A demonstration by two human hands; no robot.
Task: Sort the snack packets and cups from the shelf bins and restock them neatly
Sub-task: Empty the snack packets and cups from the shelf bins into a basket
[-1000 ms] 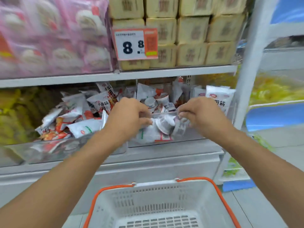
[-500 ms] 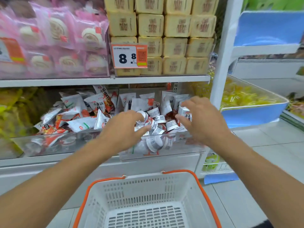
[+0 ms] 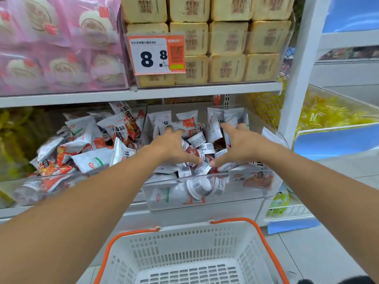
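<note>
From my head camera I see both my arms reaching into the clear bin (image 3: 213, 187) on the lower shelf. My left hand (image 3: 171, 145) is spread wide, fingers straight, over the pile of little cups (image 3: 198, 139). My right hand (image 3: 242, 146) is spread wide too, on the other side of the same pile. The cups lie between my two hands, and my thumbs almost meet at the front. I cannot tell if my palms touch the cups. White snack packets (image 3: 214, 125) stand at the back of this bin. More packets (image 3: 92, 140) fill the bin to the left. A white basket (image 3: 184, 253) with orange handles sits below my arms. A price tag (image 3: 156, 55) hangs on the shelf above.
</note>
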